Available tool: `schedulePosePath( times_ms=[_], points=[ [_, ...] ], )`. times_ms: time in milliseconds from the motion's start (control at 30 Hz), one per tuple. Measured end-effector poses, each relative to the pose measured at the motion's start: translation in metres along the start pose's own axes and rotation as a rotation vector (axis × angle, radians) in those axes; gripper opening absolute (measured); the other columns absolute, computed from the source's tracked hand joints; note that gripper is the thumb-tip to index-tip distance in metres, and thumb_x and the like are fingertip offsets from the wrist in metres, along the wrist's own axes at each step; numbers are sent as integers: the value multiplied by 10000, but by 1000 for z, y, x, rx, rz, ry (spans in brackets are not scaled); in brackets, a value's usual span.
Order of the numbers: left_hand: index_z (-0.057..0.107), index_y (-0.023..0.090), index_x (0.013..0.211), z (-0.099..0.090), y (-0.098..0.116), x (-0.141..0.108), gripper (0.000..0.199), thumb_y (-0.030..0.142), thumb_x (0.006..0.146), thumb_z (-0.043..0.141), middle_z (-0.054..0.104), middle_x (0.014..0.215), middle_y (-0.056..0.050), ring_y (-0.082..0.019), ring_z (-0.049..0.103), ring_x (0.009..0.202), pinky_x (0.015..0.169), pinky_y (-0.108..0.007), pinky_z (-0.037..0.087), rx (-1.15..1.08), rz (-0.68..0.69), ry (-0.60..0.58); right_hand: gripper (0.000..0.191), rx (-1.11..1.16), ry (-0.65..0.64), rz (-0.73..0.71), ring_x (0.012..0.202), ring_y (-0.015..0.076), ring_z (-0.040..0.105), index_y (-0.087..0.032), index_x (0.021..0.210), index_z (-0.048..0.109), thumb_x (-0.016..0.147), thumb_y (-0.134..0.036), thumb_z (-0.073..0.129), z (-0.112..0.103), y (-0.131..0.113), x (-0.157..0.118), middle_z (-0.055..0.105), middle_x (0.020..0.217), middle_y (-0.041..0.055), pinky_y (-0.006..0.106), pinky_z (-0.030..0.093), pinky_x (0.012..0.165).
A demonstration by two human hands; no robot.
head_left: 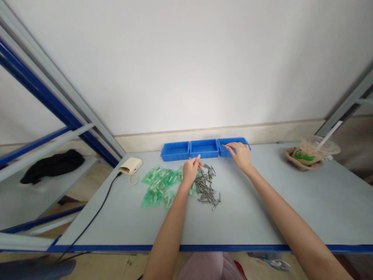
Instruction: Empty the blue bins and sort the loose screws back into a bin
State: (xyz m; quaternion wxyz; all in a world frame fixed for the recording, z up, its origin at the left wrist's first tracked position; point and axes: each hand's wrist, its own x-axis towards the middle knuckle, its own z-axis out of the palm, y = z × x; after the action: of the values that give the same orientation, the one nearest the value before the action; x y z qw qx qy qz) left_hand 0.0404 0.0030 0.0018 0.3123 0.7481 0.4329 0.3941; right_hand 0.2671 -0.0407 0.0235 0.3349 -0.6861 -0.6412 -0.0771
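Note:
My right hand (240, 152) is at the right blue bin (234, 140), its thumb and fingers pinched on thin metal pins (223, 146) at the bin's left side. Closer to me, my left hand (191, 171) is closed over the left edge of a loose pile of slim metal pins (206, 188), some with brass-coloured parts. What its fingers hold, if anything, is too small to make out. Green plastic bags (159, 184) with small parts inside lie to the left of that hand and partly under it.
A middle blue bin (204, 156) and a left blue bin (175, 157) stand in the same row by the wall. A cream-coloured device (131, 166) with a black cable (100, 208) lies at left. At right, a plastic cup (311, 149) with a straw sits in a brown holder (301, 165).

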Motion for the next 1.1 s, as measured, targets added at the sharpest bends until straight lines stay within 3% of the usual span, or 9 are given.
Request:
schedulePosePath(
  times_ms=[133,200,300,400,533,867,1000,1100],
  points=[
    [579,156,591,-1,-1,1,532,522,876,319,591,508,0,-113,569,514,605,-226,431,28,14,-2,342,-146,81,124,1122,298,416,-196,1145,581,880,-375,460,-5,-1,10,512,1268,139,422,282,848],
    [584,155,593,1,1,-1,531,517,878,320,594,507,0,-116,571,519,607,-227,428,48,26,-25,323,-143,68,105,1088,286,430,-208,1148,564,867,-350,486,-3,-14,-1,539,1224,128,422,272,850],
    [586,154,597,4,4,-3,528,508,883,317,599,515,1,-117,570,526,614,-228,424,68,43,-53,189,-96,-57,26,966,252,483,-242,924,637,863,-349,494,6,-39,-25,634,1014,71,419,261,849],
    [582,155,601,6,6,-6,528,503,888,308,598,526,4,-115,568,533,618,-228,421,75,56,-70,190,-113,-180,30,947,259,497,-232,828,652,838,-376,529,19,-55,-43,640,948,69,437,263,856],
    [583,159,600,5,7,-7,533,510,885,301,593,523,4,-117,563,530,616,-231,422,78,39,-65,170,-150,-245,67,945,251,517,-216,821,655,840,-320,523,29,-58,-49,623,961,82,443,274,866],
    [595,162,604,12,9,-8,498,470,895,333,597,536,6,-116,559,557,623,-226,407,165,69,-109,119,-231,-287,14,933,259,530,-165,837,623,849,-201,510,25,-60,-52,626,924,111,407,307,816],
    [635,184,797,10,12,-9,293,408,867,458,641,669,7,-126,581,654,681,-233,421,253,113,-124,125,-208,-269,22,932,256,543,-159,860,605,871,-197,487,27,-57,-52,640,922,112,400,309,815],
    [574,222,1069,10,17,-11,258,303,824,559,640,962,-22,-152,579,889,812,-260,426,320,249,-145,139,-137,-254,43,894,244,567,-167,867,611,877,-218,483,26,-54,-52,664,870,93,383,320,812]
  ],
)
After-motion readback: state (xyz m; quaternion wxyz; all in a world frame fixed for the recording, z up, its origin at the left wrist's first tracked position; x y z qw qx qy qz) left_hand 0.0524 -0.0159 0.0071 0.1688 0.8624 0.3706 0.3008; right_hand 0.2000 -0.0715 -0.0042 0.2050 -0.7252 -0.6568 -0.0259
